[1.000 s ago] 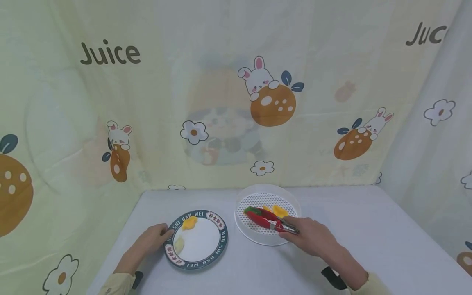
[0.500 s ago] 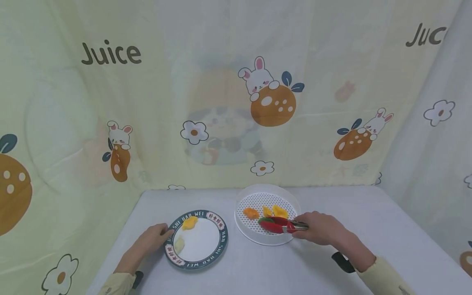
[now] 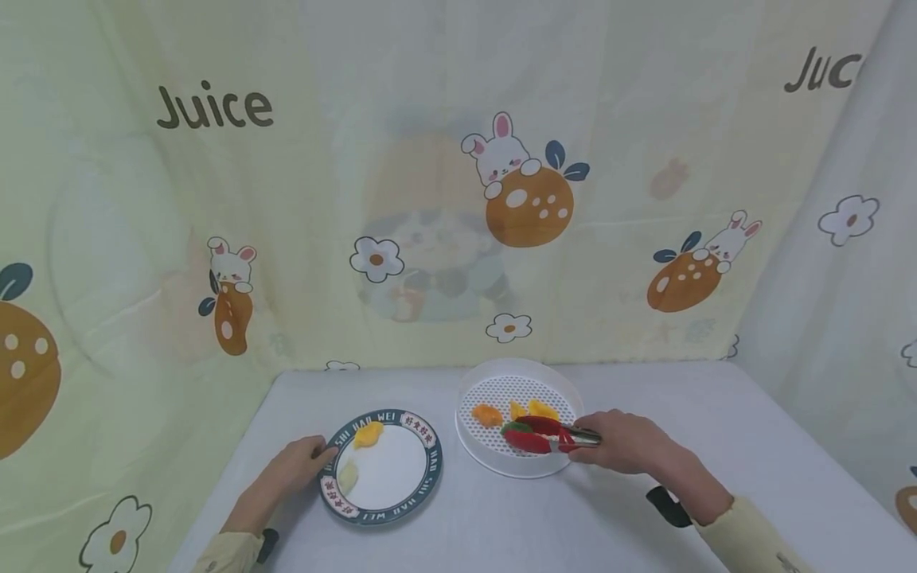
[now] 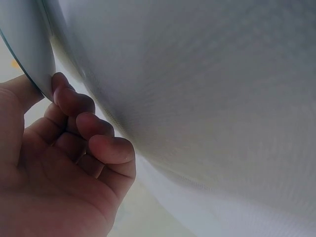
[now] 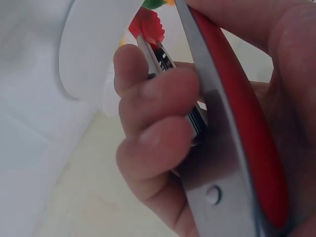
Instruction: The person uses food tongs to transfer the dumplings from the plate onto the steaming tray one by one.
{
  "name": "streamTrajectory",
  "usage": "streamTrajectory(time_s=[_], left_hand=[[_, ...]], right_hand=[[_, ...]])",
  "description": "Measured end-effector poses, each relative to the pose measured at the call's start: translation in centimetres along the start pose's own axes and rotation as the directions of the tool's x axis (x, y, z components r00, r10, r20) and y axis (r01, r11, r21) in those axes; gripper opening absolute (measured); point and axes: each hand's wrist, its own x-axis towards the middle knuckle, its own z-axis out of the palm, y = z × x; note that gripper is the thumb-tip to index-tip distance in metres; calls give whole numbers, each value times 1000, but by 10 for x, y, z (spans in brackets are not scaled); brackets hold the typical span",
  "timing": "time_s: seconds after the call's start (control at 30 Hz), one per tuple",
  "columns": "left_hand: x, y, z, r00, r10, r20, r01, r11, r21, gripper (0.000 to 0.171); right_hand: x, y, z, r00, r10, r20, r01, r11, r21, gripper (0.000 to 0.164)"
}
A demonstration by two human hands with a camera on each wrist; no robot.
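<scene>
My right hand (image 3: 623, 442) grips metal tongs (image 3: 548, 435) with red heads and green at the tip. The tongs hang over a white round steamer tray (image 3: 467, 442) with a perforated floor; I cannot tell whether the green is a held piece. In the tray lie an orange dumpling-like piece (image 3: 488, 415), a small yellow piece (image 3: 517, 411) and a larger yellow one (image 3: 544, 409), partly behind the tongs. My left hand (image 3: 297, 464) pinches the rim of a blue-edged plate (image 3: 430, 477). On the plate sit a yellow-orange dumpling-like piece (image 3: 368, 434) and a pale one (image 3: 348, 477).
A white-covered table (image 3: 501, 525) bears the plate and the tray, with a narrow gap between them. A printed curtain (image 3: 430, 175) hangs along the table's back edge and both sides.
The tongs have drawn back to the right and slightly down with my right hand, uncovering the orange piece in the tray. My left hand and the plate stay in place.
</scene>
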Motion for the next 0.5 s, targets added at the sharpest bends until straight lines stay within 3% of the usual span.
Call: streamTrajectory(time_s=[0.3, 0.5], left_hand=[[2, -1, 1, 1000, -10, 10, 10, 1000, -6, 27], [4, -3, 2, 1000, -14, 21, 14, 1000, 1, 28]], right_hand=[[-8, -3, -8, 1000, 4, -22, -3, 999, 48, 76], [-7, -18, -2, 999, 17, -44, -11, 992, 124, 96]])
